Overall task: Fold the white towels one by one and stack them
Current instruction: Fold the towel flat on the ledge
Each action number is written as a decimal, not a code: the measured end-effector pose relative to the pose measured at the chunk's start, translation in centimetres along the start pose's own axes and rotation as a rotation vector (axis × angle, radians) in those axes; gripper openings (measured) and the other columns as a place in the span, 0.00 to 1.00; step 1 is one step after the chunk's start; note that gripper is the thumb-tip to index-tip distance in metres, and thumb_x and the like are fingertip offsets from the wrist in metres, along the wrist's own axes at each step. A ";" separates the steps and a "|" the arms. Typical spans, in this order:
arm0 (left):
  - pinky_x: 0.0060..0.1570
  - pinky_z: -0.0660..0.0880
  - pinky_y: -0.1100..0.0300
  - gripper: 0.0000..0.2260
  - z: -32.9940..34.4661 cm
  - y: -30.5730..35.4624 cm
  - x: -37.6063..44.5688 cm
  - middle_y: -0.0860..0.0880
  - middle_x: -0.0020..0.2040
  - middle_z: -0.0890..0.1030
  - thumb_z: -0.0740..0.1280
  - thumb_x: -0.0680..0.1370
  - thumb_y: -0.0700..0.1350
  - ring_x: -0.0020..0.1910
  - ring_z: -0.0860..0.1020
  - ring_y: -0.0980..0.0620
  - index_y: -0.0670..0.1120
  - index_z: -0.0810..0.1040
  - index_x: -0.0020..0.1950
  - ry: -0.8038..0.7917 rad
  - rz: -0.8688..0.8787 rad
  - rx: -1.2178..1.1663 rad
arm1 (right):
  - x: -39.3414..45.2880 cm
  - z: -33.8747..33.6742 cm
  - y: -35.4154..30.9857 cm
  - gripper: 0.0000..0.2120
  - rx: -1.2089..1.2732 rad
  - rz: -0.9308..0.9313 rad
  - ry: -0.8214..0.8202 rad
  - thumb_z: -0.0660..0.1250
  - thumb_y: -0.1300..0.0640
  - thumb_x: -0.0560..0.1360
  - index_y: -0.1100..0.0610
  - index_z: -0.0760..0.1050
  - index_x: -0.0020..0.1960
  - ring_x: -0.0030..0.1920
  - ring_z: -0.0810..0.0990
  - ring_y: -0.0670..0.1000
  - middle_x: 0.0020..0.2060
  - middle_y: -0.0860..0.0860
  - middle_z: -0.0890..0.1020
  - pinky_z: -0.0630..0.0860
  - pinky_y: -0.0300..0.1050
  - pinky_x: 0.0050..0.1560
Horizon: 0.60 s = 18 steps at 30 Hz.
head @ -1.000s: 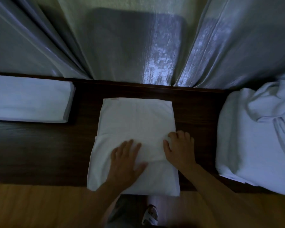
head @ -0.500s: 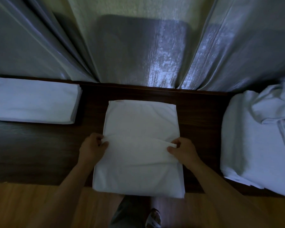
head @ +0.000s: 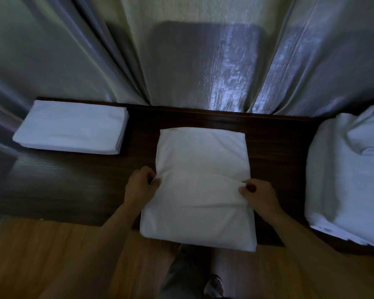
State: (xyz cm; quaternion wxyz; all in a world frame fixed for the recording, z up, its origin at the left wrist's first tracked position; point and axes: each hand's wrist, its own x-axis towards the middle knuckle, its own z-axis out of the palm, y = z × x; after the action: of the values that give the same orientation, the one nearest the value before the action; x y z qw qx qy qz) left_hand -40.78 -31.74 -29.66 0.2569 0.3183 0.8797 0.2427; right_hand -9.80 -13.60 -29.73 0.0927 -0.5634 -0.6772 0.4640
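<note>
Towels for this task occupy three places on the dark table [head: 73,186], which runs from 9 to 3 o'clock below the grey curtain [head: 203,61]. Largest is the unfolded heap [head: 343,180] at 3 o'clock, loose and rumpled, judged to be the remaining supply. Next is the working towel [head: 200,190] at centre, a partly folded rectangle whose long axis runs 12 to 6 o'clock, with its near end overhanging the table edge toward the person. Smaller is the finished stack [head: 71,127] at 10 o'clock, well apart from the working towel. The left hand [head: 138,186] pinches the 9 o'clock side edge of the working towel at a raised cross-crease; the right hand [head: 260,196] pinches the 3 o'clock side edge at the same crease. Both hands are curled closed on fabric, one at each side, roughly level. The crease lies directly between the hands, so the coming fold turns along the long axis, either toward 12 or toward 6 o'clock. The left hand is nearer the finished stack for the later transfer.
</note>
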 end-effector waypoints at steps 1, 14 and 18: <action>0.38 0.75 0.58 0.07 0.0 0.0 -0.4 0.51 0.44 0.77 0.72 0.78 0.47 0.43 0.78 0.50 0.50 0.74 0.48 0.017 0.010 -0.027 | 0.0 0.1 0.0 0.04 0.003 0.006 0.017 0.73 0.59 0.77 0.51 0.83 0.45 0.45 0.83 0.52 0.41 0.48 0.84 0.80 0.50 0.50; 0.57 0.74 0.49 0.09 -0.3 0.4 -0.3 0.45 0.58 0.74 0.71 0.78 0.50 0.58 0.72 0.44 0.48 0.79 0.56 0.007 0.206 0.320 | -0.3 0.2 -0.6 0.02 -0.043 -0.041 0.028 0.70 0.56 0.79 0.52 0.81 0.47 0.45 0.80 0.50 0.41 0.47 0.82 0.75 0.46 0.47; 0.43 0.78 0.54 0.05 -1.1 0.2 -0.7 0.51 0.44 0.79 0.71 0.79 0.47 0.43 0.77 0.49 0.49 0.76 0.48 0.000 0.279 0.134 | -0.8 -0.1 -0.6 0.02 -0.039 -0.059 0.042 0.70 0.55 0.79 0.50 0.81 0.48 0.45 0.81 0.48 0.42 0.47 0.82 0.76 0.45 0.46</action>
State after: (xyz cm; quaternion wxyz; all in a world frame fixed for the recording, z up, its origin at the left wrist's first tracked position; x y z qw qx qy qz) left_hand -40.87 -32.36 -28.48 0.1990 0.4538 0.8411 0.2167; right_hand -9.87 -14.17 -28.92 0.1094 -0.5546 -0.7004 0.4357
